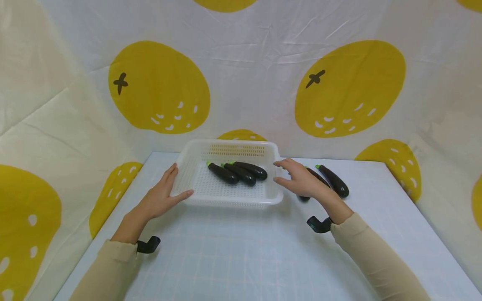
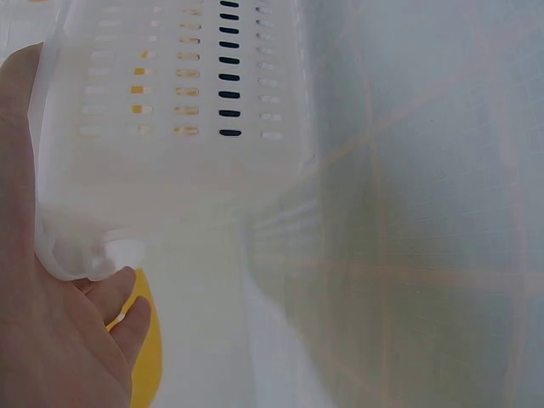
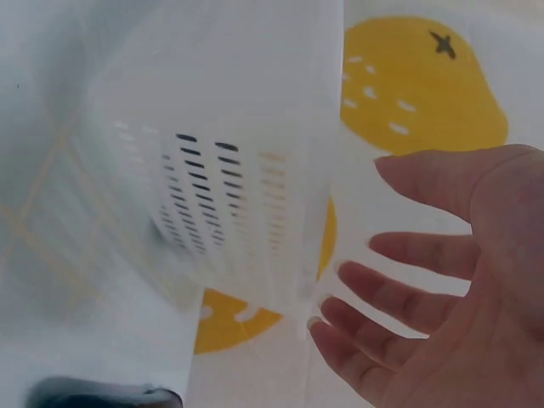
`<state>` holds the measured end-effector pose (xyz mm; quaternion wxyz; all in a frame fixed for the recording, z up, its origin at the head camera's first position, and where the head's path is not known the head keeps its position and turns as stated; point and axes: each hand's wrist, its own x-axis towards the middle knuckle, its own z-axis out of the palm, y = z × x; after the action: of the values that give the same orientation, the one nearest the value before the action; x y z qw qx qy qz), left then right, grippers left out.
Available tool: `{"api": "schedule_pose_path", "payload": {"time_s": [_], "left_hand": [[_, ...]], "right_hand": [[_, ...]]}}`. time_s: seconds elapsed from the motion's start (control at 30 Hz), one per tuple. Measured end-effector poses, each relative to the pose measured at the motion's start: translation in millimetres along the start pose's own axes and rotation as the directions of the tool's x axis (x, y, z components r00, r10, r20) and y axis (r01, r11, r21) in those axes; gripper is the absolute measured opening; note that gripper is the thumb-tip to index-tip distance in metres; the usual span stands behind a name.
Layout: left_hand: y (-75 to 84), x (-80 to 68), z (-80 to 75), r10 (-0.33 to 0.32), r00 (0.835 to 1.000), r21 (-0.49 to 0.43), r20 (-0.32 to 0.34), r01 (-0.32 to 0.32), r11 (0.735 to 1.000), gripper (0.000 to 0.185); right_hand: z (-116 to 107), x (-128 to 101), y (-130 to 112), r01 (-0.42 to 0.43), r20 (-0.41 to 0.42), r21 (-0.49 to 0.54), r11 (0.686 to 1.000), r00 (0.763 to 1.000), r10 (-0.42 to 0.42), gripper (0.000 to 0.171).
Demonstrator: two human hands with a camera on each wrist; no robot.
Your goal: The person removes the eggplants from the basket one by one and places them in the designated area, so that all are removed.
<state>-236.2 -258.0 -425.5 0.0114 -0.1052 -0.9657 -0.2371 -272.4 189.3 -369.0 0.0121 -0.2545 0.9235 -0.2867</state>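
White perforated plastic basket (image 1: 196, 184) at 12 o'clock on the pale blue gridded table (image 1: 233, 251), with three dark eggplants (image 1: 238, 172) lying side by side inside. Left hand (image 1: 162, 196) laid flat along the basket's 9 o'clock wall, fingers straight, thumb against the near corner; right hand (image 1: 299, 177) just off the 3 o'clock rim, fingers spread and relaxed, pinching nothing, contact impossible to confirm. Two more eggplants (image 1: 333, 180) on the table at 3 o'clock of the basket, one partly hidden behind the right hand.
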Motion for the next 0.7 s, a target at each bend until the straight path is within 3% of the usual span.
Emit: {"api": "schedule_pose_path", "payload": {"time_s": [0.57, 0.7], "left_hand": [[-1.1, 0.3, 3.1, 0.001, 1.0, -0.011, -0.008, -0.001, 1.0, 0.114], [-1.4, 0.1, 2.4, 0.005, 1.0, -0.015, -0.013, -0.005, 1.0, 0.114]], "right_hand": [[25.7, 25.9, -28.0, 0.067, 0.072, 0.034, 0.997, 0.995, -0.069, 0.054], [35.9, 34.6, -33.6, 0.05, 0.088, 0.013, 0.999, 0.995, -0.051, 0.059]]}}
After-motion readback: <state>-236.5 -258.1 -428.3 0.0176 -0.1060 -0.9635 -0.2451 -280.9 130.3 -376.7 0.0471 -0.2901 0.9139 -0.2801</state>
